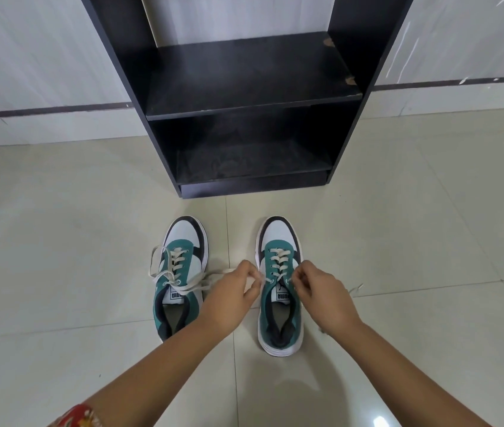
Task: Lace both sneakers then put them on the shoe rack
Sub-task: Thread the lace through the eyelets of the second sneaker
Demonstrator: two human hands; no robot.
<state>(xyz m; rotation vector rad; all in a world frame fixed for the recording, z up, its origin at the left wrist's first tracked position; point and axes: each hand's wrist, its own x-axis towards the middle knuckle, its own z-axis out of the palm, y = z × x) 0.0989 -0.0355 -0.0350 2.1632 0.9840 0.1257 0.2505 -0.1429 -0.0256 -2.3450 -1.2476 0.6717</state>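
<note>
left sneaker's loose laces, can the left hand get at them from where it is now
Probably yes: the left hand sits right beside the left sneaker, its loose laces trail toward it, nothing lies between.

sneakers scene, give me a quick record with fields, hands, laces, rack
left sneaker: on floor, laced, ends loose
right sneaker: on floor, laced, being tightened
left hand: pinching lace at right sneaker's top eyelets
right hand: pinching the other lace end
shoe rack: dark, no shoes on visible shelves

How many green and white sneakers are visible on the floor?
2. The left green and white sneaker lies on the tile floor beside the right green and white sneaker, both before the black rack.
</note>
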